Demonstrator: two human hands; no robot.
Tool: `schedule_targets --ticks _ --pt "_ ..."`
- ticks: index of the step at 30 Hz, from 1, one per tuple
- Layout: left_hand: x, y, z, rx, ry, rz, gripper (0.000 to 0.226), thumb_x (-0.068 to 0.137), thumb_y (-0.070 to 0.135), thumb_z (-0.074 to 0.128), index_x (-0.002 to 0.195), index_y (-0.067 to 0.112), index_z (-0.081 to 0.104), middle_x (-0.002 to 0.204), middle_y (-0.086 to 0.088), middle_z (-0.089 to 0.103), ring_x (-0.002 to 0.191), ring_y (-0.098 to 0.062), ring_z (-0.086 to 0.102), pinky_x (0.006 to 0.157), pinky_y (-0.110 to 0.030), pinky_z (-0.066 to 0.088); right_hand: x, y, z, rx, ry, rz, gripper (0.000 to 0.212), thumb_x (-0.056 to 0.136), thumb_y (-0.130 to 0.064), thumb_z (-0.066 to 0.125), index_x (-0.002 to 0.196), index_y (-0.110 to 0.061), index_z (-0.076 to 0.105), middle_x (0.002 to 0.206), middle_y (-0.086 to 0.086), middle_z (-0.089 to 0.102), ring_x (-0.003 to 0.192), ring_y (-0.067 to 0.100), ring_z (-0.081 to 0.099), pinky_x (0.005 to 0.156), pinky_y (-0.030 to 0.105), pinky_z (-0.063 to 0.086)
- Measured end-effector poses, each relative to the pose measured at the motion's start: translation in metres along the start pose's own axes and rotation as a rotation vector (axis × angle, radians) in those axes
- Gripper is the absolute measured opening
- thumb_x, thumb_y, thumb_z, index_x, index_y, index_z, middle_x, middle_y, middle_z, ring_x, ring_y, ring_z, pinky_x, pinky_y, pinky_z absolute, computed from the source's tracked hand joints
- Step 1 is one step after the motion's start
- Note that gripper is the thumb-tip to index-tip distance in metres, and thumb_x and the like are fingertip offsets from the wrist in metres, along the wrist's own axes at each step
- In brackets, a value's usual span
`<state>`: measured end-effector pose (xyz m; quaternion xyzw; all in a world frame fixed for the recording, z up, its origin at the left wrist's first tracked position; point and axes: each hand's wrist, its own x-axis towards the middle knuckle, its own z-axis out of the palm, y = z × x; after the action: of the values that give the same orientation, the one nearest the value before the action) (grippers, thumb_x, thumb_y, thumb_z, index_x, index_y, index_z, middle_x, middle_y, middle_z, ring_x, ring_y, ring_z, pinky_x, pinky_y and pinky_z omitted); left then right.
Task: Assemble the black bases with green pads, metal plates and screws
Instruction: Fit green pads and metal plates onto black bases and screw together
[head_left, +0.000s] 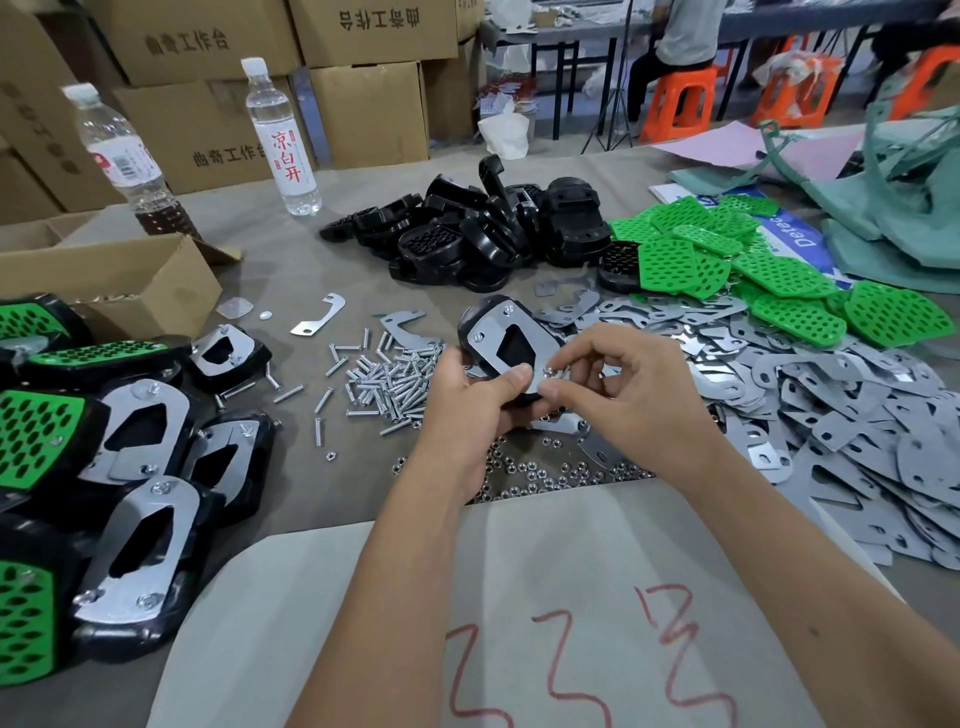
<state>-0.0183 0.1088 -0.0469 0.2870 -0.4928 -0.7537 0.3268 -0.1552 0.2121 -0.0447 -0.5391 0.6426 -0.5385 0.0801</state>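
Resting above the table, a black base (475, 322) with a metal plate (511, 338) on top is gripped at its near edge by the left hand (467, 410). The right hand (623, 384) pinches a small nut (548, 370) (thumb and forefinger) at the plate's corner. Loose screws (387, 384) lie just left, spare plates (831, 415) right.

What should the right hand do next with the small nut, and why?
Probably turn the nut down tight: the right hand pinches it at the near corner of the metal plate, while the left hand holds the black base.
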Motion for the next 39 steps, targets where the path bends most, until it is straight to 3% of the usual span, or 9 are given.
schedule_targets --ticks 5,9,13,18,22,27,31,35,39 --pt "-0.001 0.001 0.001 -0.03 -0.001 0.001 0.031 0.097 -0.008 0.063 0.124 0.003 0.054 0.117 -0.022 0.074 0.099 -0.037 0.076 0.079 -0.043 0.064 0.002 0.004 0.001 -0.008 -0.002 -0.019 0.017 0.09 -0.006 0.079 0.101 -0.017 0.084 0.077 -0.006 0.061 0.072 0.016 0.059 0.058 0.038 0.054" --pt "0.0 0.0 0.001 0.002 0.002 0.01 0.028 0.096 -0.007 0.064 0.12 0.003 0.054 0.114 -0.021 0.074 0.096 -0.036 0.077 0.077 -0.041 0.064 0.001 0.001 -0.002 -0.013 -0.005 -0.007 0.014 0.087 -0.004 0.082 0.097 -0.015 0.084 0.077 -0.001 0.063 0.065 0.013 0.056 0.052 0.028 0.047" --pt "0.001 -0.002 0.001 0.038 0.007 0.018 0.028 0.095 -0.007 0.066 0.119 0.002 0.054 0.109 -0.021 0.076 0.09 -0.037 0.077 0.073 -0.039 0.064 0.003 -0.004 -0.007 -0.062 -0.039 -0.029 0.012 0.086 -0.001 0.082 0.095 -0.01 0.084 0.08 0.0 0.066 0.061 0.011 0.059 0.048 0.038 0.053" --pt "0.002 -0.004 0.002 0.04 0.01 0.015 0.029 0.094 -0.007 0.067 0.118 0.003 0.055 0.104 -0.015 0.078 0.085 -0.033 0.078 0.072 -0.038 0.063 0.003 -0.004 -0.01 -0.055 -0.086 -0.048 0.014 0.089 0.002 0.077 0.094 -0.01 0.082 0.082 0.0 0.064 0.06 0.011 0.06 0.048 0.034 0.055" --pt "0.001 -0.003 0.002 0.01 0.028 0.019 0.031 0.094 -0.007 0.067 0.12 0.004 0.056 0.106 -0.014 0.077 0.079 -0.029 0.078 0.073 -0.041 0.065 0.003 -0.005 -0.007 -0.032 0.048 -0.061 0.015 0.096 -0.005 0.07 0.095 -0.016 0.079 0.083 -0.001 0.064 0.055 0.014 0.063 0.043 0.031 0.053" --pt "0.002 -0.005 0.004 -0.011 0.091 0.058 0.032 0.093 -0.006 0.067 0.12 0.006 0.055 0.107 -0.014 0.076 0.079 -0.028 0.078 0.075 -0.042 0.065 0.001 -0.001 -0.003 0.101 0.094 0.128 0.017 0.09 -0.004 0.078 0.094 -0.021 0.08 0.078 -0.001 0.072 0.055 0.025 0.072 0.051 0.052 0.061" --pt "0.003 -0.008 0.003 0.028 0.099 0.086 0.031 0.092 -0.003 0.069 0.116 0.01 0.055 0.1 -0.009 0.078 0.077 -0.031 0.079 0.072 -0.039 0.065 0.001 -0.003 0.001 0.103 0.055 0.167 0.021 0.091 -0.005 0.077 0.089 -0.025 0.08 0.078 0.0 0.073 0.05 0.024 0.071 0.045 0.031 0.056" --pt "0.004 -0.01 0.002 0.04 0.097 0.087 0.03 0.091 -0.003 0.069 0.115 0.01 0.056 0.095 -0.008 0.078 0.077 -0.029 0.079 0.071 -0.039 0.065 0.0 -0.005 0.003 0.04 0.036 0.143 0.02 0.091 -0.005 0.078 0.089 -0.024 0.081 0.08 -0.003 0.071 0.046 0.018 0.066 0.045 0.039 0.057" --pt "0.004 -0.009 0.001 0.034 0.087 0.081 0.032 0.092 -0.003 0.069 0.118 0.008 0.055 0.103 -0.015 0.076 0.078 -0.029 0.079 0.074 -0.043 0.065 0.001 -0.007 0.005 0.008 0.044 0.09 0.013 0.089 -0.004 0.079 0.092 -0.016 0.083 0.077 -0.008 0.063 0.053 0.012 0.061 0.043 0.024 0.053"
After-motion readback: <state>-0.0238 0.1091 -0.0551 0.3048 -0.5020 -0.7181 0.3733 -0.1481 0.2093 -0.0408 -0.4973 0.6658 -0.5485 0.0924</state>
